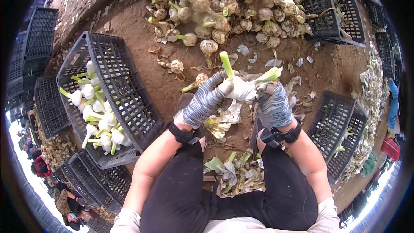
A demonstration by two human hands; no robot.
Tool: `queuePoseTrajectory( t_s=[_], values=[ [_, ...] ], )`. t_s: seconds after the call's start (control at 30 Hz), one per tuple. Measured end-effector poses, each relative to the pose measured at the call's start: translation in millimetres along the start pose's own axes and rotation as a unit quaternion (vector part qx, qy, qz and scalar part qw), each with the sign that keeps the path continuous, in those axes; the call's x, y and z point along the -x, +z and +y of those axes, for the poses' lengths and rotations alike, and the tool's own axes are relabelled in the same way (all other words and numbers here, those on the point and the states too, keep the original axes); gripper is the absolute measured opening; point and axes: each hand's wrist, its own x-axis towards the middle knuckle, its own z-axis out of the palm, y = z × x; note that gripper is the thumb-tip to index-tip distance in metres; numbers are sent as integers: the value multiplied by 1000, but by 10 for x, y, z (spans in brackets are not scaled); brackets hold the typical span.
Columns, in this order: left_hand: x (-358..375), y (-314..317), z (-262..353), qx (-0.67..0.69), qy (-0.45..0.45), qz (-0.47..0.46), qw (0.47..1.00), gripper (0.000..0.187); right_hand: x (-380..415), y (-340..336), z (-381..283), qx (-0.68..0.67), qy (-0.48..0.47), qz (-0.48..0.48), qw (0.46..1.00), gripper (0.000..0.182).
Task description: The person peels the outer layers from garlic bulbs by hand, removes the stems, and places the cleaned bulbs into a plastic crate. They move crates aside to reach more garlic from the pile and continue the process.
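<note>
Together, the grey-gloved left hand (206, 100) and grey-gloved right hand (274, 102) clutch a white peeled garlic bulb with a green stalk (241, 87) — held above the brown dirt ground (172, 86). Nearby lies a heap of unpeeled, dirty garlic bulbs (224, 4) — a black plastic crate (120, 90) of cleaned bulbs sits to the left.

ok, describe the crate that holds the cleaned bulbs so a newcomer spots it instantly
Start from the big heap of dirty garlic bulbs on the soil at the top, then go down and left, past the person's left hand. The crate stands tilted there. Unlike the black crates around it, it is grey and holds clean white bulbs with green stems.
</note>
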Motion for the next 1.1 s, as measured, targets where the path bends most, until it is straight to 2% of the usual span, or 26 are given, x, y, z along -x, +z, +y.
queuePoseTrajectory(
  t_s=[0.07,0.13,0.17,0.2,0.23,0.27,0.33,0.37,0.4,0.47,0.5,0.53,0.6,0.63,0.67,0.7,0.73,0.8,0.83,0.87,0.9,0.93,0.97,1.0,1.07,1.1],
  values=[
    [-29,-37,18,9,25,0,1000,53,-24,-126,18,-22,34,-10,999,26],
    [-20,-75,92,60,-23,-50,997,47,-32,-133,18,-147,70,31,986,27],
    [-99,-112,-20,-43,62,5,997,43,-23,-112,-20,-147,69,30,986,27],
    [-157,-70,-51,-143,147,60,977,40,-1,-3,-119,-14,26,8,1000,28],
    [-128,-56,-67,-155,163,115,968,32,5,71,-165,118,-17,-15,993,29],
    [-112,-28,-78,-155,164,115,967,32,-2,62,-90,118,-17,-16,993,29],
    [-102,47,-82,-184,150,172,956,24,-11,29,133,231,-147,-42,961,30],
    [-122,39,-107,-186,161,185,951,17,-18,75,210,233,-173,-17,957,28],
    [-113,24,-101,-187,159,185,952,17,-24,41,215,232,-173,-16,957,28],
    [-84,-27,-77,-275,179,125,936,15,-60,-101,155,184,-153,41,970,24],
    [-97,-67,-86,-320,244,90,911,14,-49,-114,6,151,-57,12,987,22],
    [-79,-78,-18,-320,241,88,912,14,-37,-45,-77,73,-1,1,997,23],
    [-28,-94,154,-213,170,-13,962,13,-75,-34,-199,-8,82,8,997,25],
    [-33,-112,183,-204,177,-53,961,17,-106,-92,-172,28,66,30,997,26],
    [-42,-134,151,-205,177,-53,961,17,-137,-151,-146,66,53,52,995,28],
    [-62,-184,84,-100,131,-80,983,23,-203,-358,-95,-50,106,-40,992,29],
    [-80,-232,22,6,84,-106,991,28,-236,-407,-94,-163,157,-132,965,31],
    [-11,-111,9,212,49,-52,975,52,-72,-356,-61,-10,136,-88,987,39],
    [-47,-117,-11,267,48,-62,960,54,62,-265,-65,104,118,-126,979,39],
    [-88,-157,-60,323,47,-72,942,55,107,-226,-119,158,133,-200,958,39],
    [-141,-228,-135,361,25,-54,931,51,152,-187,-172,210,138,-275,928,40],
    [-208,-330,-251,361,27,-51,931,51,162,-230,-238,198,176,-382,885,40],
    [-277,-431,-370,432,-10,-24,901,48,109,-231,-311,104,241,-483,835,44],
    [-304,-445,-379,500,-48,2,865,44,22,-213,-429,277,196,-535,774,46],
    [-277,-498,-391,529,-52,-5,847,38,1,-49,-449,318,65,-485,812,50],
    [-265,-475,-360,531,-68,33,844,32,11,-24,-418,434,65,-391,809,55]
  ],
)
